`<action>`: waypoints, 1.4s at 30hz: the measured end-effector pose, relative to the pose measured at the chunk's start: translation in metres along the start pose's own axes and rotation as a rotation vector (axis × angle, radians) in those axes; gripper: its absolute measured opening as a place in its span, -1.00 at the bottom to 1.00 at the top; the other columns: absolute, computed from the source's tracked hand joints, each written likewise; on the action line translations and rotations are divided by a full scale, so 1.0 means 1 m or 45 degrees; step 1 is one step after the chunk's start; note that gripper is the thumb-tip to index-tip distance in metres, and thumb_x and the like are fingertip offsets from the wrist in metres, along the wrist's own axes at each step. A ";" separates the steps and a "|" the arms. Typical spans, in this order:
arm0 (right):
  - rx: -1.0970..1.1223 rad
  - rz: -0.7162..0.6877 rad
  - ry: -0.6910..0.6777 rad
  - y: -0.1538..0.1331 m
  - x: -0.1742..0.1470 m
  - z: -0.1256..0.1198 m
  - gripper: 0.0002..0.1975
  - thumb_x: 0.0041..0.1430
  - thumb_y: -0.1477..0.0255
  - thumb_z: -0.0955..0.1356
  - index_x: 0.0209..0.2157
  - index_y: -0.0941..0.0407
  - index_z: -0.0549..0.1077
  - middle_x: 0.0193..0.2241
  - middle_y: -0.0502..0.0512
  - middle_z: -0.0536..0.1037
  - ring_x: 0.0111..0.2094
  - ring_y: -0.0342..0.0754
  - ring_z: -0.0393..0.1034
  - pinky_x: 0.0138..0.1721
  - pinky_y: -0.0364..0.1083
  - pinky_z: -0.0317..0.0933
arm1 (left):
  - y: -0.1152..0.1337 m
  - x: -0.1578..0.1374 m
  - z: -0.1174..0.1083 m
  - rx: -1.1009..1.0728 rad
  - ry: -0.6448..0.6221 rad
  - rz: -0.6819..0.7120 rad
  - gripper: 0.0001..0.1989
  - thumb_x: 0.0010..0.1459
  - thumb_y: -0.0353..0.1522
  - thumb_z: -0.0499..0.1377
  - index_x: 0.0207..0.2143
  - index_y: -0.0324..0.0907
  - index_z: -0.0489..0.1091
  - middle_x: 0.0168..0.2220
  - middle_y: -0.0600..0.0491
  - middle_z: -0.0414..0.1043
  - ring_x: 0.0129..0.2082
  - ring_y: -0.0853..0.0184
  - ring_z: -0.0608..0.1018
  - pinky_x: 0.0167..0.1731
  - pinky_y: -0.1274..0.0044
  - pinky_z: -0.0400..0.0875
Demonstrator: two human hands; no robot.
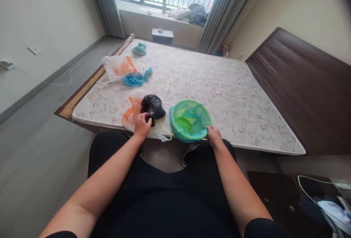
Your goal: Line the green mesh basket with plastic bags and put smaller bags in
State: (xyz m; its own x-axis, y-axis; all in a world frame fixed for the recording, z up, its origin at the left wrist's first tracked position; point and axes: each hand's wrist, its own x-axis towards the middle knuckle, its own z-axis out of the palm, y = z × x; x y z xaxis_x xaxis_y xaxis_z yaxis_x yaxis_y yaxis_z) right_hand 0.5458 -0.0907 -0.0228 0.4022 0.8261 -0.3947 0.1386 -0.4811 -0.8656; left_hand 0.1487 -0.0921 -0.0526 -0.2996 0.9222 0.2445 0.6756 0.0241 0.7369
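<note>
My left hand (142, 124) grips the near end of a crumpled black plastic bag (153, 105) that lies on a white and orange plastic bag (131, 113) at the mattress's near edge. My right hand (214, 136) holds the near rim of a blue basket (189, 121) lined with a green plastic bag. The basket stands on the mattress (208, 80), just right of the black bag.
Farther along the left side of the mattress lie a blue bag (135, 78), another white and orange bag (118, 66) and a teal bundle (139, 48). A dark headboard (304, 80) stands at the right, a dark nightstand (293, 201) near right, a small stool (162, 35) by the window.
</note>
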 end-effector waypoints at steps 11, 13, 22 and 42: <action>0.246 0.188 -0.189 -0.014 -0.018 0.066 -0.87 0.13 0.44 0.39 -0.27 0.11 0.37 -0.53 0.00 0.51 -0.52 -0.07 0.50 -0.49 -0.11 0.49 | -0.029 0.006 0.013 0.045 -0.373 -0.137 -0.15 0.12 -0.33 0.33 0.41 -0.10 0.08 0.36 -0.24 0.07 0.40 0.00 0.19 0.36 0.18 0.13; 0.256 0.192 -0.222 -0.017 -0.022 0.079 -0.88 0.14 0.46 0.37 -0.26 0.11 0.37 -0.51 0.01 0.52 -0.54 -0.07 0.50 -0.49 -0.09 0.50 | -0.031 0.008 0.013 0.048 -0.396 -0.173 -0.14 0.13 -0.35 0.32 0.43 -0.14 0.07 0.35 -0.27 0.10 0.39 -0.01 0.22 0.36 0.18 0.14; 0.275 0.136 -0.268 -0.029 -0.034 0.125 -0.87 0.15 0.44 0.34 -0.22 0.12 0.41 -0.44 0.05 0.55 -0.46 -0.04 0.53 -0.43 -0.07 0.50 | -0.034 0.026 -0.002 0.063 -0.385 -0.301 -0.17 0.18 -0.36 0.28 0.44 -0.25 0.05 0.23 -0.28 0.37 0.28 0.01 0.41 0.29 0.21 0.26; 0.249 0.241 -0.272 -0.030 -0.021 0.064 -0.77 0.22 0.32 0.42 -0.19 0.11 0.36 -0.37 0.05 0.53 -0.53 -0.10 0.51 -0.54 -0.10 0.46 | -0.018 0.013 0.010 0.266 -0.234 -0.062 -0.37 0.13 -0.34 0.27 0.28 0.00 0.35 0.45 -0.16 -0.01 0.42 -0.13 0.11 0.35 0.01 0.01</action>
State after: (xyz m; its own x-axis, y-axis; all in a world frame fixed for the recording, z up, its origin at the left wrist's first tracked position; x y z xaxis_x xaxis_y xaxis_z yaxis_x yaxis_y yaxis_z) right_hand 0.4750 -0.0749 -0.0082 0.2031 0.7800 -0.5919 -0.1046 -0.5837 -0.8052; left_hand 0.1395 -0.0770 -0.0694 -0.2209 0.9721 0.0790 0.7934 0.1320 0.5942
